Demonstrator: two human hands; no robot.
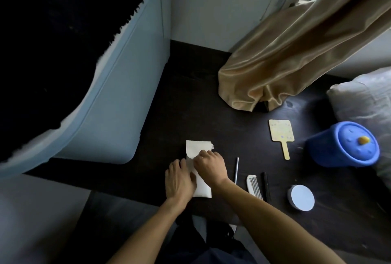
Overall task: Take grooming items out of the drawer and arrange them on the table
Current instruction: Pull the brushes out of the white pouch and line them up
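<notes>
left hand [179,181] lying flat, fingers spread, pressing white pouch [197,151] on dark table [190,99] | right hand [210,166] curling, pinching pouch | comb [254,187], mirror [280,134] lying right

Head-worn wide-angle view, looking steeply down from close above the dark bench [190,99], forearms entering at bottom, curtain [285,52] beyond the bench's far edge.

Both bare forearms are reaching forward and angling in toward each other, so the hands are sitting right next to one another. Left hand [179,181] is lying palm-down, fingers spread and pressing flat. Right hand [210,166] is curling just ahead, knuckles up, fingertips tucked under like it's pinching.
</notes>
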